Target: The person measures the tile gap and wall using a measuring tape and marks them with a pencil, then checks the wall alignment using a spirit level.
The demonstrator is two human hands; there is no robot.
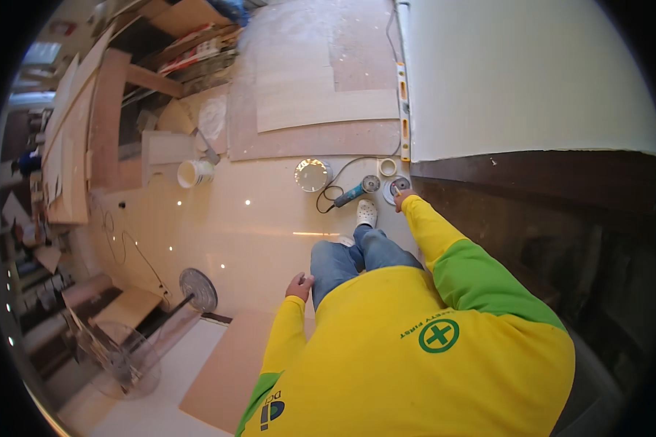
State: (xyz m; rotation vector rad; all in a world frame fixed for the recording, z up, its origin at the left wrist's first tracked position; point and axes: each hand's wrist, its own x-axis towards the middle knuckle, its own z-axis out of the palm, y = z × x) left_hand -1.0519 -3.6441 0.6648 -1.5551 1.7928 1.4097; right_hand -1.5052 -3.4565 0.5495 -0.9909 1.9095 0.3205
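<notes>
I see the right hand (403, 199) at the disc (399, 185), grip unclear, grinder (351, 194) and tin (314, 175) to its left, level (404, 109) beyond, left hand (299, 285) loosely open nearer.

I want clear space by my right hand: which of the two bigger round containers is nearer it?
The shiny container, left of the angle grinder; the white bucket is farther from your right hand.

Cross sign (439, 336), lettering (273, 413) on yellow shirt (408, 386).
</notes>
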